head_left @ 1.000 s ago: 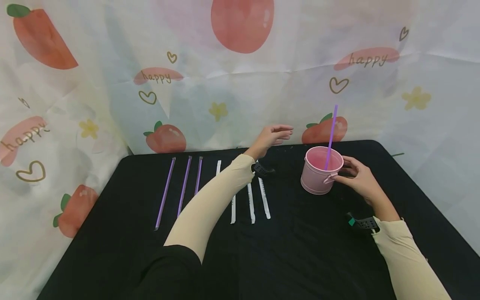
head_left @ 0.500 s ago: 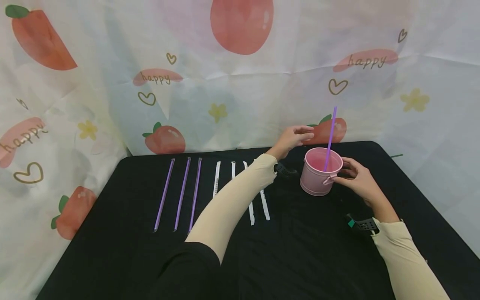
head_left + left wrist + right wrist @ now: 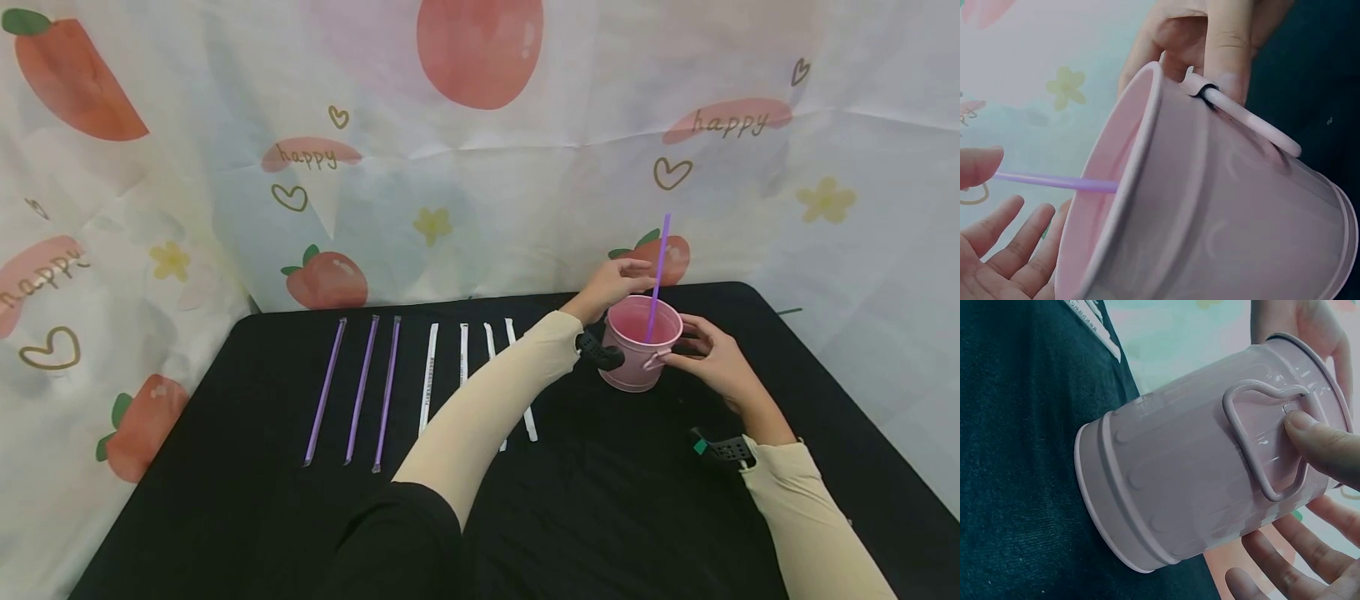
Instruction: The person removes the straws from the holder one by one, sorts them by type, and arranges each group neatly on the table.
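A small pink bucket [image 3: 628, 358] stands on the black cloth at the right, with one purple straw [image 3: 661, 262] leaning up out of it. My right hand [image 3: 711, 358] grips the bucket's right side; in the right wrist view its thumb [image 3: 1319, 440] presses by the wire handle [image 3: 1235, 412]. My left hand [image 3: 611, 287] reaches over the bucket's far left rim, close to the straw. Seen from the left wrist, its fingers [image 3: 1013, 240] are spread apart and the thumb overlaps the straw's upper end; whether it touches I cannot tell.
Three purple straws [image 3: 360, 392] in clear wrappers lie in a row on the left of the black table [image 3: 225, 500]. Right of them lie several white paper-wrapped sticks [image 3: 429, 375], partly under my left forearm. A fruit-printed cloth [image 3: 465, 192] hangs behind.
My left hand has moved right, from beyond the white sticks to the bucket's rim beside the straw. The right hand has kept its hold, and the bucket has stayed put.
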Motion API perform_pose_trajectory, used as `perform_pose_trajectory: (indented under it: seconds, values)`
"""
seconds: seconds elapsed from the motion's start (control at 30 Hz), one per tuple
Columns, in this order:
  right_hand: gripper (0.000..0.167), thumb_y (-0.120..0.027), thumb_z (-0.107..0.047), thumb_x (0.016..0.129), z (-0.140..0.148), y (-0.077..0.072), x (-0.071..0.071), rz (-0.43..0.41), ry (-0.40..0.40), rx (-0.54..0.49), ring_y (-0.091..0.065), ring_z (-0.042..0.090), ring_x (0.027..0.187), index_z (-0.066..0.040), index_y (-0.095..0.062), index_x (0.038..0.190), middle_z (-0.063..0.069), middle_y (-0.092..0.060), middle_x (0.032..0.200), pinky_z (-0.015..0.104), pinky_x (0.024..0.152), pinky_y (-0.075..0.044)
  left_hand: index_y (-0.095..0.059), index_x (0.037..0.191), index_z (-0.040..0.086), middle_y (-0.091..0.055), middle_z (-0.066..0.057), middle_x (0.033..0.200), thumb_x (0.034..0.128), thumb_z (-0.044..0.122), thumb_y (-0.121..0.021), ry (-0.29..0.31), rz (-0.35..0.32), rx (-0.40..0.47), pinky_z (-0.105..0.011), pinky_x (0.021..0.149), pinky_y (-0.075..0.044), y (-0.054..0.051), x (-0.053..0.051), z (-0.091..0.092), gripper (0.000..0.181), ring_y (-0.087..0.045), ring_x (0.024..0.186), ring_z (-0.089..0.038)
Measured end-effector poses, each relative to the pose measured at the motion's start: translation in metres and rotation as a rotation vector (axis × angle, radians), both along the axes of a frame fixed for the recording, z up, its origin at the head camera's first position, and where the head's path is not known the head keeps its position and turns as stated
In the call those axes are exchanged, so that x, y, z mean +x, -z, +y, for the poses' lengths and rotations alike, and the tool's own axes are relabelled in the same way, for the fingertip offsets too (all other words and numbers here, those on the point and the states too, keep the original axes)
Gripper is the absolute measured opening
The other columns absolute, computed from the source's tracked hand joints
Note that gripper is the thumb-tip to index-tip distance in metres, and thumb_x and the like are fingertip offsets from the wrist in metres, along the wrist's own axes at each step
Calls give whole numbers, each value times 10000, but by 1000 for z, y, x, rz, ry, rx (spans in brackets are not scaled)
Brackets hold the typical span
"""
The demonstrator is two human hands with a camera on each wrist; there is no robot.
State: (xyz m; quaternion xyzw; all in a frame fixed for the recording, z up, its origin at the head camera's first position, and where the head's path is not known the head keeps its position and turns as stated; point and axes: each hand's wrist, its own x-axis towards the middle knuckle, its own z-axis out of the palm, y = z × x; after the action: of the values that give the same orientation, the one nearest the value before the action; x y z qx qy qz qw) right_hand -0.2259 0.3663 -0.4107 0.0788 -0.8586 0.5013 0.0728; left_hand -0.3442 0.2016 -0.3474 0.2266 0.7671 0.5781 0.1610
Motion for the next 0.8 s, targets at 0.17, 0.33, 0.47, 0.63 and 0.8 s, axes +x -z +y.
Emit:
perform_pose_trajectory:
  seconds: [0.17,0.33,0.47,0.63,0.8]
  values:
    - [640,-657,-142,884,0,0,-1,5,2,5,-467,-191,967,15,-323,1407,-163,-462,1205,25,754,-453,-575,1274,99,-627,-60,1244,892,197,-649,-6,24,-23,-180,854,-511,0,-1,7,401,-629,1088,-142]
    - [637,-659,-131,881,0,0,0,11,1,6,-480,-184,961,15,-328,1405,-157,-467,1192,27,754,-452,-576,1269,91,-663,-70,1188,882,174,-661,-55,38,-62,-202,833,-534,0,0,17,405,-664,1021,-150]
    - [650,-661,-128,879,0,-1,1,-1,4,12,-478,-184,957,9,-318,1414,-102,-477,1209,29,745,-453,-574,1266,58,-685,-110,1129,886,127,-650,-58,32,-50,-206,782,-553,1,0,20,393,-696,934,-190]
    - [656,-661,-119,878,1,0,1,-8,7,13,-474,-188,958,13,-312,1418,-107,-477,1211,26,746,-452,-629,1198,48,-706,-84,1072,882,152,-661,-60,115,-96,-113,718,-507,4,-1,19,334,-679,921,-136]
    - [651,-656,-106,880,2,-1,0,1,5,12,-467,-193,960,26,-308,1414,-136,-466,1200,19,750,-447,-667,1150,52,-702,-71,1060,887,136,-647,-27,120,-53,-123,748,-513,5,-2,14,276,-643,922,-108]
